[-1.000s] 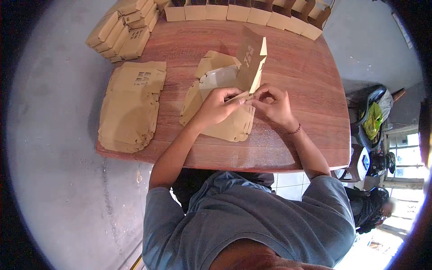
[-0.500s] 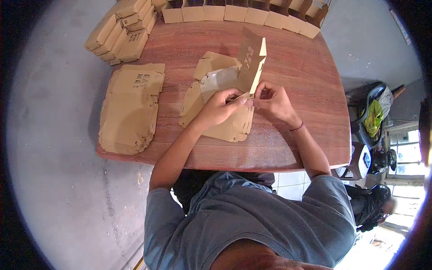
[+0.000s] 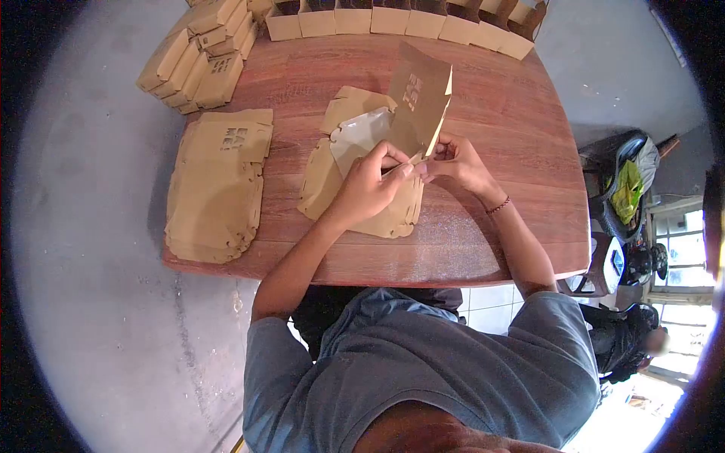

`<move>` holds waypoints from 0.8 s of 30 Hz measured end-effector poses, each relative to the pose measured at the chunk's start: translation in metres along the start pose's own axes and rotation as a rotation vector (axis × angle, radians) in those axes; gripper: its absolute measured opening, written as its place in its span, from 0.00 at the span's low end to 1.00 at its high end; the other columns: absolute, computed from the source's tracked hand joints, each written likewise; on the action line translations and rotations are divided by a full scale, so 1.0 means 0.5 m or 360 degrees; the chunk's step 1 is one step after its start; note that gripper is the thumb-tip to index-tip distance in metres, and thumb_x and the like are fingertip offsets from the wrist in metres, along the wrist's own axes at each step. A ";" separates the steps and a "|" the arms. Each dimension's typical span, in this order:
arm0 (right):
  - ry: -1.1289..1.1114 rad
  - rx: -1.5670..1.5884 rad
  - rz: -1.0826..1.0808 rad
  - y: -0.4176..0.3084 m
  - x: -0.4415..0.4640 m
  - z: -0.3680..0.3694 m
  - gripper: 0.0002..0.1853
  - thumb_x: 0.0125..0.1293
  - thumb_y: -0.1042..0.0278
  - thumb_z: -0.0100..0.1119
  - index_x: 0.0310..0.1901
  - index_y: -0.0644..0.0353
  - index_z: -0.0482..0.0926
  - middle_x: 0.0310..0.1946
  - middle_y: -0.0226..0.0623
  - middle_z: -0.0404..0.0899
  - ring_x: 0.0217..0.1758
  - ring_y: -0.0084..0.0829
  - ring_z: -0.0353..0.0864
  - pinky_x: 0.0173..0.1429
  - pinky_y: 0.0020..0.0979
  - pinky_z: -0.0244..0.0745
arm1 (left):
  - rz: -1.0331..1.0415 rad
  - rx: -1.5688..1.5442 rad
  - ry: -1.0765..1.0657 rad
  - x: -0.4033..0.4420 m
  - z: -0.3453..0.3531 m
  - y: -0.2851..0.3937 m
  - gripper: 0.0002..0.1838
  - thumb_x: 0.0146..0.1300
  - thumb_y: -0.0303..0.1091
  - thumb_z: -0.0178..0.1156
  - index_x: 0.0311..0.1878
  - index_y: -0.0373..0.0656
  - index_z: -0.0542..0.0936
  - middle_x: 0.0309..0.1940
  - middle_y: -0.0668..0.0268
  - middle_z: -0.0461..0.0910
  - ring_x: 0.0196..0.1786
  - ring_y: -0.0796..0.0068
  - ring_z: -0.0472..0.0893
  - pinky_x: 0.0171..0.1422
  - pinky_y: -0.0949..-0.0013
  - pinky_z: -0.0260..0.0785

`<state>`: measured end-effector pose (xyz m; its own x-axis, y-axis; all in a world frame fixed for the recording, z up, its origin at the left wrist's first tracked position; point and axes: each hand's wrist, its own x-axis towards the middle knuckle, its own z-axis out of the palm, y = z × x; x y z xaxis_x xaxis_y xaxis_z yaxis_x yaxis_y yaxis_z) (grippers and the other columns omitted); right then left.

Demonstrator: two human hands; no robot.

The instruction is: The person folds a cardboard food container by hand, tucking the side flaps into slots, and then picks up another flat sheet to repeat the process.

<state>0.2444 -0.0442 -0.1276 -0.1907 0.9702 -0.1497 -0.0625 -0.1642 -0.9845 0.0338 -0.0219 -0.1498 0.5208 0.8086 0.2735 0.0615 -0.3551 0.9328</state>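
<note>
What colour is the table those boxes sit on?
The table is reddish-brown with wood grain; head view.

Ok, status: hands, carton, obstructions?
Left fingers pinching carton; right fingers at its near corner. Carton part-folded, not closed. Flat cardboard at left, clear.

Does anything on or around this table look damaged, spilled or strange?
Nothing on the reddish wood-grained table looks spilled or clearly damaged; the partly folded brown cardboard box seems ordinary. Only a dark streak on the grey wall stands out, marking a mostly plain surface.
</note>
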 end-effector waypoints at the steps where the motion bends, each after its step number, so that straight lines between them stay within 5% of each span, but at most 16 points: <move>1: -0.0044 0.0050 -0.0032 0.005 0.002 -0.002 0.12 0.56 0.76 0.71 0.35 0.62 0.75 0.31 0.32 0.78 0.35 0.22 0.80 0.38 0.25 0.79 | -0.0001 -0.0001 0.0002 0.000 -0.003 -0.002 0.10 0.70 0.33 0.59 0.44 0.35 0.73 0.34 0.55 0.86 0.39 0.72 0.85 0.44 0.68 0.74; 6: 0.0027 -0.0027 -0.0029 0.001 0.000 0.006 0.11 0.56 0.76 0.71 0.36 0.63 0.75 0.31 0.32 0.78 0.34 0.22 0.80 0.38 0.25 0.79 | -0.0125 -0.0067 -0.0084 0.000 -0.003 -0.008 0.14 0.69 0.37 0.62 0.44 0.35 0.73 0.32 0.56 0.86 0.27 0.79 0.79 0.33 0.69 0.69; 10: 0.0031 -0.0108 -0.0036 0.023 0.008 -0.004 0.13 0.56 0.73 0.73 0.38 0.65 0.78 0.26 0.30 0.79 0.31 0.21 0.80 0.36 0.25 0.78 | -0.0063 -0.0104 -0.0010 0.003 -0.005 0.018 0.14 0.69 0.37 0.62 0.45 0.36 0.74 0.29 0.59 0.85 0.27 0.79 0.80 0.33 0.69 0.70; 12: 0.0018 -0.0275 -0.0079 0.042 0.012 -0.011 0.13 0.56 0.70 0.74 0.37 0.65 0.79 0.25 0.31 0.80 0.31 0.21 0.80 0.36 0.26 0.78 | -0.0339 -0.0093 -0.0098 0.003 -0.016 0.044 0.12 0.69 0.34 0.62 0.47 0.34 0.77 0.41 0.61 0.84 0.45 0.77 0.82 0.52 0.70 0.72; 16: 0.0040 -0.0919 -0.0277 0.051 0.009 -0.008 0.16 0.52 0.62 0.78 0.33 0.64 0.81 0.27 0.35 0.83 0.30 0.21 0.81 0.37 0.29 0.78 | -0.0312 0.0106 -0.0269 0.003 -0.018 0.006 0.11 0.68 0.35 0.63 0.43 0.35 0.80 0.36 0.64 0.85 0.42 0.77 0.83 0.48 0.69 0.73; 20: 0.0102 -0.1098 -0.0314 0.025 -0.001 0.006 0.18 0.50 0.59 0.79 0.31 0.64 0.81 0.26 0.36 0.83 0.30 0.23 0.82 0.38 0.31 0.78 | -0.0064 0.0370 -0.0180 -0.001 -0.016 0.014 0.08 0.66 0.34 0.63 0.40 0.38 0.82 0.30 0.60 0.85 0.35 0.67 0.85 0.39 0.66 0.74; 24: -0.0235 -0.1530 -0.0442 0.008 -0.008 0.007 0.18 0.51 0.57 0.78 0.28 0.63 0.81 0.21 0.35 0.80 0.25 0.27 0.81 0.34 0.32 0.77 | 0.0102 0.0898 -0.0044 -0.006 -0.013 0.039 0.07 0.65 0.33 0.60 0.41 0.40 0.82 0.28 0.55 0.83 0.31 0.53 0.84 0.35 0.58 0.74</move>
<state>0.2416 -0.0496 -0.1307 -0.4130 0.9096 0.0447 0.6803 0.3408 -0.6489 0.0278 -0.0282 -0.1309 0.5600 0.7673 0.3124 0.4702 -0.6049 0.6427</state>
